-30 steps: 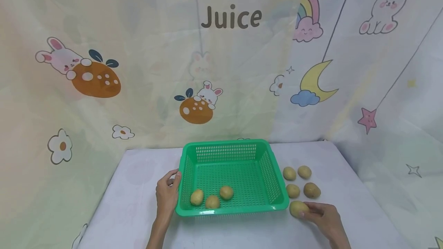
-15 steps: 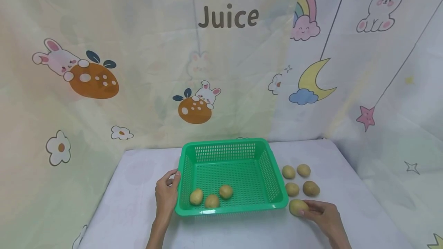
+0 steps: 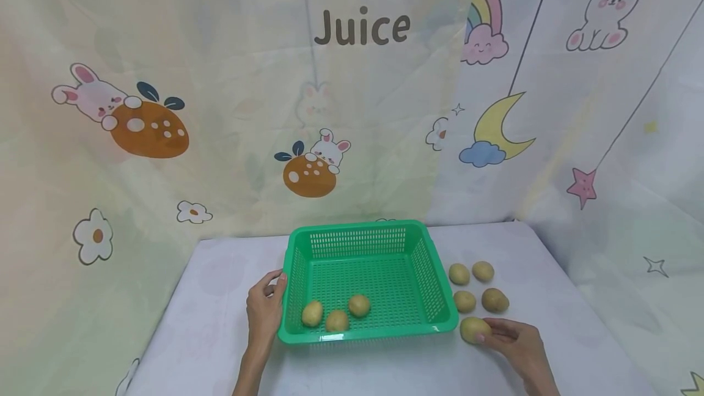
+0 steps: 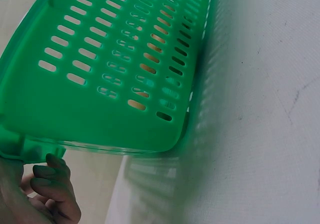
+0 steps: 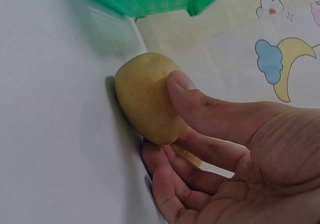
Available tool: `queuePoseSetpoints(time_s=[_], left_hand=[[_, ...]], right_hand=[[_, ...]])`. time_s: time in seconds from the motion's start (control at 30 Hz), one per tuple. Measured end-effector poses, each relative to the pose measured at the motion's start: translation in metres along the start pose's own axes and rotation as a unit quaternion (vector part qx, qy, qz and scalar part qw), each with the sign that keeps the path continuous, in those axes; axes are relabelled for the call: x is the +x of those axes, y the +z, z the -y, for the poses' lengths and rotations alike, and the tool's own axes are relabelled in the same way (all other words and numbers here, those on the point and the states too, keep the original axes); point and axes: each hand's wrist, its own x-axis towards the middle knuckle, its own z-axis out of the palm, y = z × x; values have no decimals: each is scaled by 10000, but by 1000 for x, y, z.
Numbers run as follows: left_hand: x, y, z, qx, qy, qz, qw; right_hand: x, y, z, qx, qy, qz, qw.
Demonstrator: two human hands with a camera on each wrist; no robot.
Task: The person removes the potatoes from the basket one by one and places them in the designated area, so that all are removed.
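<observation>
The head view has turned slightly and the right hand (image 3: pixel 522 347) has edged barely rightward.

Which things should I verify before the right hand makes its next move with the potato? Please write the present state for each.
1. Right hand pinches the held potato: ok.
2. Left hand holds the green basket at its left rim: ok.
3. Held potato raised above the basket's rim: not ok; it is low, outside the near right corner.
4. Held potato fully off the table: cannot tell.
5. Room in the basket: ok; its three potatoes lie toward the near left.
6. Four loose potatoes beside the basket, out of the hands: ok.
</observation>
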Motion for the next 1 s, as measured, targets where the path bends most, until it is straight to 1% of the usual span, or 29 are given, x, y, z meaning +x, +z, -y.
queuePoseSetpoints(time_s=[0.17, 0.33, 0.5, 0.67, 1.0], left_hand=[[-1, 0, 0, -16, -4, 3, 10000], [-1, 0, 0, -52, 29, 1, 10000], [0, 0, 0, -33, 67, -20, 10000], [-1, 0, 1, -40, 55, -20, 10000], [1, 1, 0, 45, 10, -31, 10000]], right_hand=[[1, 0, -1, -42, 30, 5, 10000], [1, -2, -2, -70, -53, 38, 10000], [1, -3, -3, 55, -85, 75, 9999], [0, -3, -3, 148, -86, 83, 9998], [1, -3, -2, 80, -59, 38, 9999]])
